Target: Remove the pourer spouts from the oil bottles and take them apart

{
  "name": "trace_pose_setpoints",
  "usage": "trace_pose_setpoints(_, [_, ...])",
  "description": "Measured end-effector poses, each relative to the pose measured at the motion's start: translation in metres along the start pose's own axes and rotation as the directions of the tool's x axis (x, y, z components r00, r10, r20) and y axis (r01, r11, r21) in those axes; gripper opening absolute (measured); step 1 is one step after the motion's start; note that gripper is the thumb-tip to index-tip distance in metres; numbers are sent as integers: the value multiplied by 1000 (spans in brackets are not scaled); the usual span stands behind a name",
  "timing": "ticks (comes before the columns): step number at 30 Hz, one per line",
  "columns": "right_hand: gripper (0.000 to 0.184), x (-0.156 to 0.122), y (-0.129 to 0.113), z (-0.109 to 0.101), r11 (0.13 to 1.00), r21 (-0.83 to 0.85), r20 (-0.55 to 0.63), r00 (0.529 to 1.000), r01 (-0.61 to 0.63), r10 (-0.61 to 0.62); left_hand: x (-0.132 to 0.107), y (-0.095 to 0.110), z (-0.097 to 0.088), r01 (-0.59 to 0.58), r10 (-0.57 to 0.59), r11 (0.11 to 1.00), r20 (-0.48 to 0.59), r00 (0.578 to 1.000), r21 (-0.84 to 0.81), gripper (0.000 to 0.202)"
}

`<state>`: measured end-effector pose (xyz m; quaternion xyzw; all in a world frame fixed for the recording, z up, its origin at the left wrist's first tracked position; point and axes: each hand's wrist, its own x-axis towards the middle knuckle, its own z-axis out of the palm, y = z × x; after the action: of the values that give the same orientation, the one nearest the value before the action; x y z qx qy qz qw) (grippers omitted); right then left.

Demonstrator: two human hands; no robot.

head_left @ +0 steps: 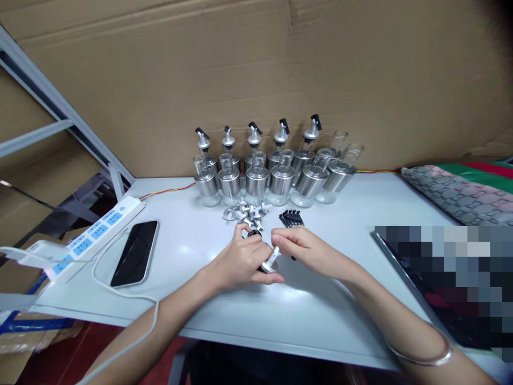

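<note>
Both hands meet on one metal pourer spout (271, 262), low over the middle of the white tabletop (304, 310).

The left hand (240, 263) has its grip closed around the spout's wider base, with the fingers curled under it. The right hand (301, 247) has its grip pinching the narrow end (a bangle (420, 357) sits on that wrist). Just behind the hands lie a heap of loose spouts (245, 214) and a cluster of black caps (291, 218), then rows of glass bottles (256, 182). A phone (135, 252) and a power strip (98, 231) lie well to the left.
</note>
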<state>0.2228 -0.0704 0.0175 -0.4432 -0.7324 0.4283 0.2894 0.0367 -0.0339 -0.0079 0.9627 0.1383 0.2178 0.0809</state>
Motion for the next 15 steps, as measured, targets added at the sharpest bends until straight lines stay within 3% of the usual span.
trace_pose_setpoints(8, [40,0,-5,-3,1000,-24,-12,1000,9,-9,1,2,0,-2,4,1000,-96,995,22,33])
trace_pose_setpoints(12, [38,1,-4,0,1000,4,-126,992,30,-29,2,4,-5,72,-60,997,-260,964,37,9])
trace_pose_setpoints(15, [37,2,-2,8,999,25,-209,977,39,-32,2,2,-6,94,-89,996,-366,926,-5,8])
